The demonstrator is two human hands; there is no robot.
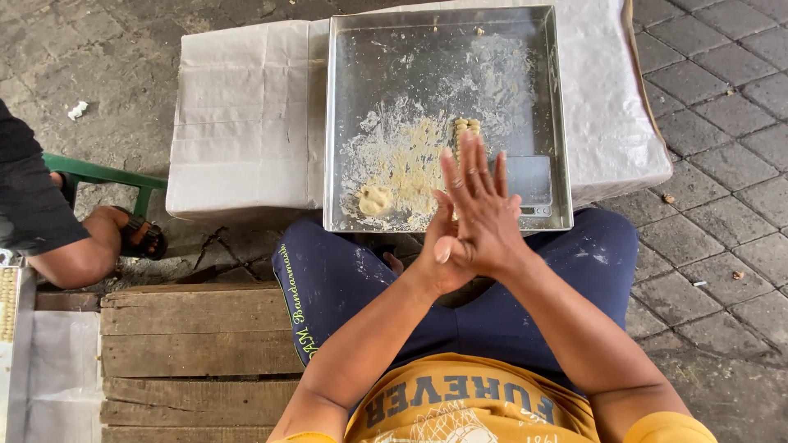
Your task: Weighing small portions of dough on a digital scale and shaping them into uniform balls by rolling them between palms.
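Dough, I judge, is hidden between my pressed-together left hand (442,256) and right hand (484,215), over the floured metal tray (558,123); I'd roll with even, light pressure, staying above it.

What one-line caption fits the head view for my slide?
Left hand and right hand pressed palm to palm above a floury metal tray holding a dough lump.

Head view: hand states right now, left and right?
Left hand: flat, palm pressed against the right; anything between them is hidden.
Right hand: fingers extended, pressed on the left; contents cannot be told.
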